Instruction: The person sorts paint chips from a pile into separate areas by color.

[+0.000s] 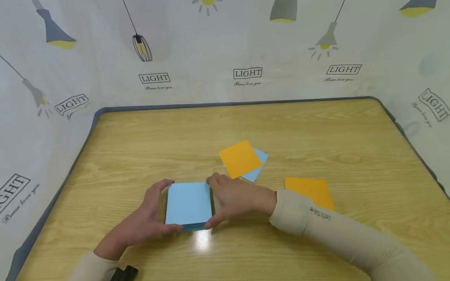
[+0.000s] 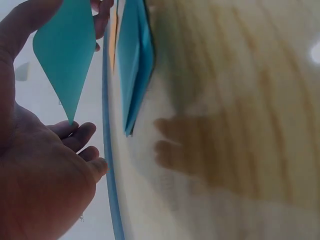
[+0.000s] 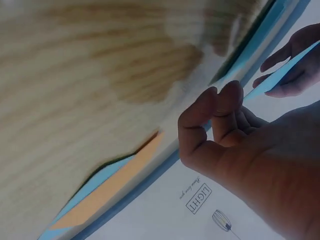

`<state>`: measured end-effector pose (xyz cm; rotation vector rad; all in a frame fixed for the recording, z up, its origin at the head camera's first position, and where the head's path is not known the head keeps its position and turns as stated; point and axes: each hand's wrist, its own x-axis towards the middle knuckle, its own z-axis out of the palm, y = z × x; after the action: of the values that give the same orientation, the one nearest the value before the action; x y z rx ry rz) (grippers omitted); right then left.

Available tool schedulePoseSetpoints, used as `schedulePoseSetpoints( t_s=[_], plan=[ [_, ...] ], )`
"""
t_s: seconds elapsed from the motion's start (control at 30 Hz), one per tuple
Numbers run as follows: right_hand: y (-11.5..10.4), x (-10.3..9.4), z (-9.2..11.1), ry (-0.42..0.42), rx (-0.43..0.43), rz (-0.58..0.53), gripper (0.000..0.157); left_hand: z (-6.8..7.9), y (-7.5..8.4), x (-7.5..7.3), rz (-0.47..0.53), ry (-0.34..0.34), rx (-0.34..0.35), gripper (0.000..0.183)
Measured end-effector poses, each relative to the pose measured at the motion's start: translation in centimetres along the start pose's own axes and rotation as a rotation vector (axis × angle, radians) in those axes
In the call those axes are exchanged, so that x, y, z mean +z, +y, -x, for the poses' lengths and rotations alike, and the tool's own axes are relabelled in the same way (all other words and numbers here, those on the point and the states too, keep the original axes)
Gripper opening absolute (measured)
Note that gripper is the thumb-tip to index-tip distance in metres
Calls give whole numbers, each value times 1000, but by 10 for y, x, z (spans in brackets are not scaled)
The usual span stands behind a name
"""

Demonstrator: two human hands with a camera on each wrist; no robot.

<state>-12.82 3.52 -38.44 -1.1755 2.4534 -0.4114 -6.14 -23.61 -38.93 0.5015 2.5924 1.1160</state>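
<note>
A light blue paper square is held level between both hands, left of the table's middle. My left hand grips its left corners, thumb at the near edge and a finger at the far corner. At the right side, my right hand holds the other two corners the same way. Beneath it, more blue paper lies on the table; the left wrist view shows a gap between the raised sheet and the blue paper below. How many sheets lie there, I cannot tell.
Farther back, an orange paper square overlaps a blue one. Another orange square lies to the right, partly covered by the right sleeve. The wood-grain table meets a lamp-print cloth at its edges.
</note>
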Motion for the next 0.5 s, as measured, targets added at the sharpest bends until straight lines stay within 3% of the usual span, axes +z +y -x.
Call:
schedulePoseSetpoints(
  t_s=[0.5],
  plan=[
    [1,10,-1,22,-26,129,98,-2,-10,9,-93,-3,-36,110]
  ],
)
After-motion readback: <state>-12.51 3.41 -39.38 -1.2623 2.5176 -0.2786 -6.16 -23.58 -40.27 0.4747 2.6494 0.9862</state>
